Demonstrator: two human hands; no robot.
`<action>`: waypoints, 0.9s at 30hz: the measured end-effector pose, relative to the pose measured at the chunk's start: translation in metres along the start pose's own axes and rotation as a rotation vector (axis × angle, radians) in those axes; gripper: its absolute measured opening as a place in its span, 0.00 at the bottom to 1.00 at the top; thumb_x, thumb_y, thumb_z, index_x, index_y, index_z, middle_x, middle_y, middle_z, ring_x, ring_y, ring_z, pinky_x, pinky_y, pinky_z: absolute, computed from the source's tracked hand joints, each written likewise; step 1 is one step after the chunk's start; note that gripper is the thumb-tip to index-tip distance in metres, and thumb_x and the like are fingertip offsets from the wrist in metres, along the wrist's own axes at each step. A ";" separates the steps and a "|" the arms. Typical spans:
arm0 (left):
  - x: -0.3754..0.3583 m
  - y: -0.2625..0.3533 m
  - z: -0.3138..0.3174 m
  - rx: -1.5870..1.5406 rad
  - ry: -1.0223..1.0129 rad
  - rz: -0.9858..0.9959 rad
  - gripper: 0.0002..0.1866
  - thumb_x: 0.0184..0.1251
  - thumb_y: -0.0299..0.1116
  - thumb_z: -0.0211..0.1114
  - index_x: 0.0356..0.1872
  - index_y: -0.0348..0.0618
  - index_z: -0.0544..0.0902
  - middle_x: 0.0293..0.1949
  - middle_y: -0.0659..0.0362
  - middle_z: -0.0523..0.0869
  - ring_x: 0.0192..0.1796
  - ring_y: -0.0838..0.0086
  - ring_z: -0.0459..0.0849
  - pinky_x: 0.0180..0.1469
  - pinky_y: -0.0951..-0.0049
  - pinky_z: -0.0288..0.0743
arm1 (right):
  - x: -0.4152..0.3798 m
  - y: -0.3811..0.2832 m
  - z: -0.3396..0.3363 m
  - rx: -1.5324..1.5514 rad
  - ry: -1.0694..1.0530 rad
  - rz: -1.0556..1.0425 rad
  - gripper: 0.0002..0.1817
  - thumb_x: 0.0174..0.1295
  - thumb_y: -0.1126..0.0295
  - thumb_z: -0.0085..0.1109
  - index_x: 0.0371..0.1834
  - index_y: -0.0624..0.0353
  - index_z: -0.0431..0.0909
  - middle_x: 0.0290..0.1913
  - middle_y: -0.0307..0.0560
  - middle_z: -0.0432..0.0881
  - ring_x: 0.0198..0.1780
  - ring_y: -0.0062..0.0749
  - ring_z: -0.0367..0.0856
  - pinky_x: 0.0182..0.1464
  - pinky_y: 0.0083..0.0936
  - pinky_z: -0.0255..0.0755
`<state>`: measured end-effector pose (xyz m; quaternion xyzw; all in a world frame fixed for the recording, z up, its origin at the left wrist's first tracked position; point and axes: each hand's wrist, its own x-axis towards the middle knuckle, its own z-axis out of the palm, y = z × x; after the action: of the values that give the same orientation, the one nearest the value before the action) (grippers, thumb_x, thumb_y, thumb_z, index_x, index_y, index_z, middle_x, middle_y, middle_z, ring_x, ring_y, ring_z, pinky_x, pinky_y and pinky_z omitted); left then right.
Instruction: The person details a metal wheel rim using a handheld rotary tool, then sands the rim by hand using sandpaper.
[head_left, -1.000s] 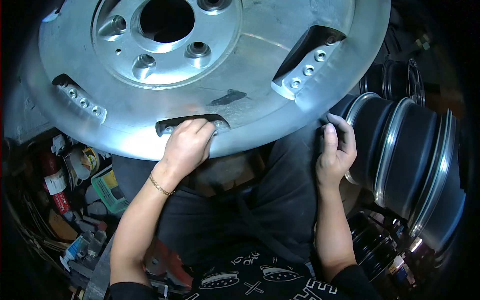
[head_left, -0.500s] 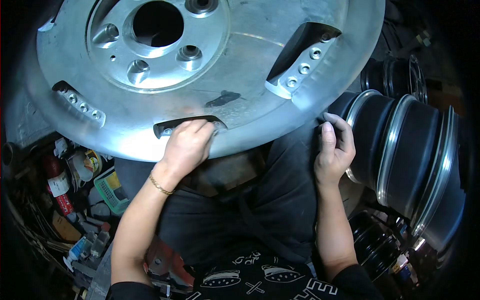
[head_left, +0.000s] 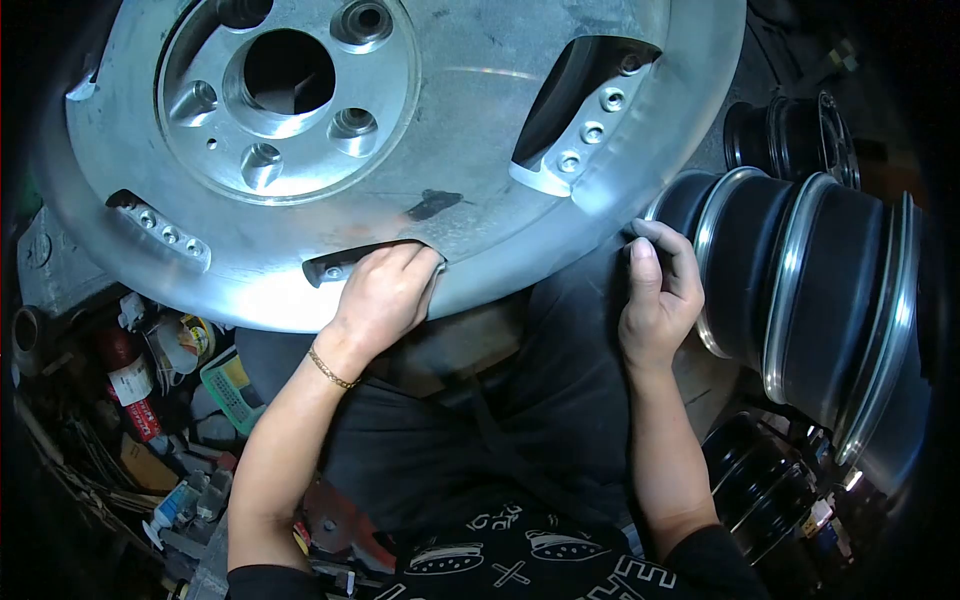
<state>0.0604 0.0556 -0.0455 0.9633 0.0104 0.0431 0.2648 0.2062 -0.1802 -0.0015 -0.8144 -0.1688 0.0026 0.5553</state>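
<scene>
A large bare-metal wheel point(head_left: 480, 120) with a round centre bore and several bolt holes fills the upper view, its face toward me. Long cut-out slots sit near its outer edge, each with a row of small round fittings. My left hand point(head_left: 388, 295), a chain bracelet at its wrist, is closed over the lower slot point(head_left: 332, 270). A thin grey edge shows beside its fingers; what they grip is mostly hidden. Beside the wheel's lower right edge is my right hand point(head_left: 660, 295), palm up, thumb apart from loosely curled, grey-smudged fingers, with nothing visible in it.
Dark wheel barrels with shiny rims point(head_left: 790, 280) stand close on the right. A black wheel point(head_left: 755, 480) lies below them. On the left are a red canister point(head_left: 130, 380), a green basket point(head_left: 230, 392) and small bottles point(head_left: 170, 505) among clutter.
The wheel's centre has shifted left and down in view. My left hand has moved slightly right with the slot between; its fingers remain closed. My right hand has barely moved.
</scene>
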 end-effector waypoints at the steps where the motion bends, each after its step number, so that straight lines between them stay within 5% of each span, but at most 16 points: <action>1: 0.001 0.001 0.001 -0.005 0.031 0.021 0.10 0.57 0.24 0.70 0.40 0.39 0.81 0.37 0.51 0.84 0.41 0.54 0.84 0.46 0.60 0.78 | 0.001 0.001 0.000 0.001 0.000 0.001 0.10 0.67 0.72 0.62 0.46 0.67 0.82 0.35 0.37 0.80 0.31 0.14 0.68 0.36 0.14 0.63; 7: -0.006 -0.002 -0.003 0.032 -0.094 -0.046 0.11 0.58 0.24 0.69 0.42 0.38 0.81 0.39 0.50 0.84 0.42 0.54 0.84 0.47 0.60 0.78 | -0.002 0.000 0.000 0.060 0.017 0.043 0.10 0.66 0.71 0.62 0.45 0.66 0.83 0.33 0.35 0.77 0.30 0.13 0.65 0.34 0.14 0.61; 27: -0.001 0.001 -0.004 0.029 -0.013 0.016 0.10 0.58 0.24 0.69 0.41 0.40 0.82 0.40 0.50 0.84 0.42 0.55 0.84 0.47 0.59 0.78 | 0.001 0.006 0.001 0.006 0.026 0.021 0.09 0.65 0.71 0.63 0.43 0.66 0.83 0.31 0.35 0.75 0.28 0.14 0.65 0.31 0.15 0.59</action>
<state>0.0592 0.0567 -0.0419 0.9673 0.0018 0.0389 0.2507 0.2081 -0.1807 -0.0075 -0.8143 -0.1530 -0.0014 0.5599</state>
